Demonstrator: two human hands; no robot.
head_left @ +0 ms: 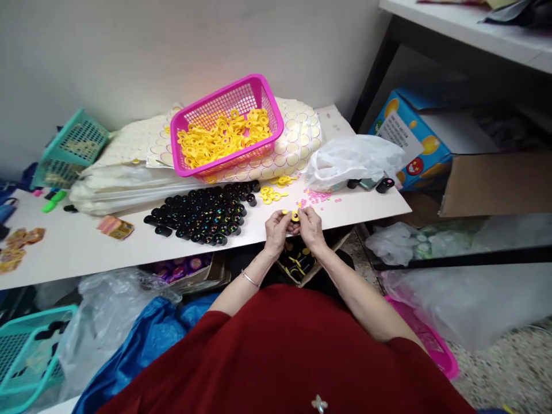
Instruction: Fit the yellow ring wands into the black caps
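Observation:
My left hand [276, 229] and my right hand [310, 227] meet at the table's front edge, fingers pinched together around a small yellow ring piece [295, 216]. Just left of them lies a cluster of black caps [202, 213] with shiny tops. A few loose yellow rings [271, 194] and small pink bits [317, 196] lie just beyond my hands. Further back a pink basket [259, 89] full of yellow rings rests tilted on sheets of round stickers [297, 144].
A white plastic bag [353, 158] sits at the table's right end, with two black caps [385, 184] beside it. A teal basket [71, 146] lies at the left. A cardboard box [302, 267] with parts stands under the table. Bags and baskets crowd the floor.

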